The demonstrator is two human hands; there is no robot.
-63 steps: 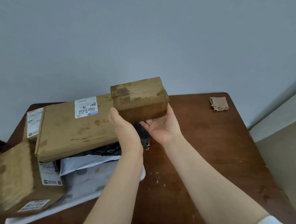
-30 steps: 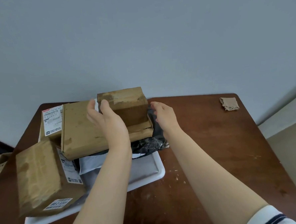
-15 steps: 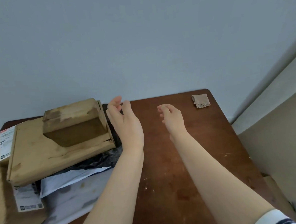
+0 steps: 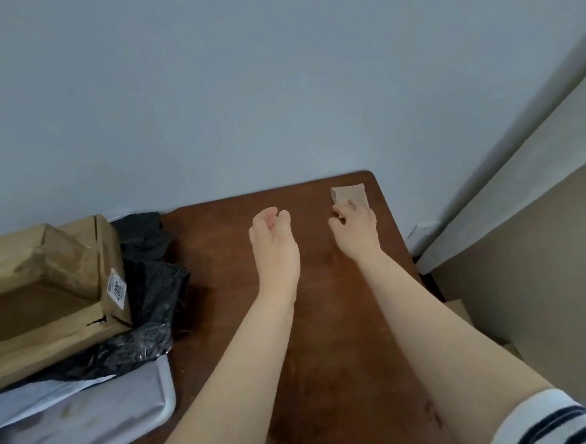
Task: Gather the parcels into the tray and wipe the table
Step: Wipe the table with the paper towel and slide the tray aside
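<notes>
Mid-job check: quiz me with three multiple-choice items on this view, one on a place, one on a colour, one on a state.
1. The cloth lies at the table's: A near left corner; B middle; C far right corner.
2. The crumpled plastic bag is: A black; B red; C green.
3. The left hand is: A a clenched fist; B open, holding nothing; C pinching the cloth.
Answers: C, it sits by the far right edge; A, it is glossy black; B, its fingers are relaxed over bare wood.
</notes>
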